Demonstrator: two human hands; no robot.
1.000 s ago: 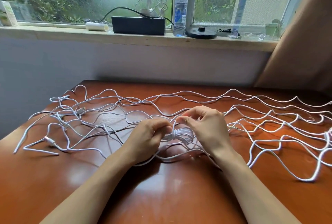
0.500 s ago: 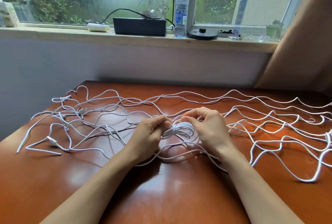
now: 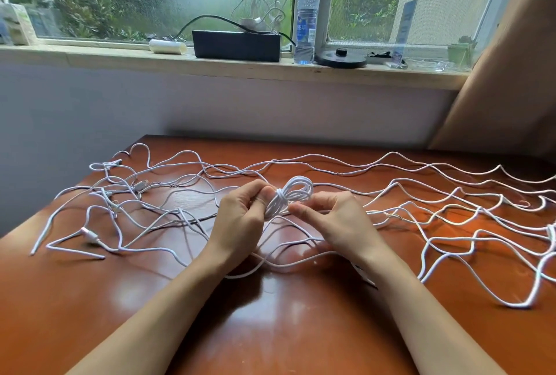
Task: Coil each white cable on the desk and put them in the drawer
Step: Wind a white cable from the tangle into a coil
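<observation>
A small coil of white cable [image 3: 290, 195] stands above the middle of the brown desk [image 3: 270, 314], wrapped round its waist by a turn of the same cable. My left hand [image 3: 240, 218] pinches the coil's lower left end between thumb and fingers. My right hand [image 3: 328, 221] grips the cable at the coil's right side with curled fingers. Several loose white cables [image 3: 451, 203] lie spread in wavy lines across the desk, tangled at the left [image 3: 126, 194]. No drawer is in view.
On the windowsill [image 3: 120, 57] stand a black box [image 3: 236, 44] with wires, a water bottle [image 3: 306, 21], a white roll [image 3: 167, 46] and a black round base [image 3: 340, 59]. A brown curtain [image 3: 517, 74] hangs at the right. The desk's near part shines bare.
The coil has turned upright and now sticks out above my hands. My right hand has shifted to the coil's right side and lower; the left hand stays at its left end.
</observation>
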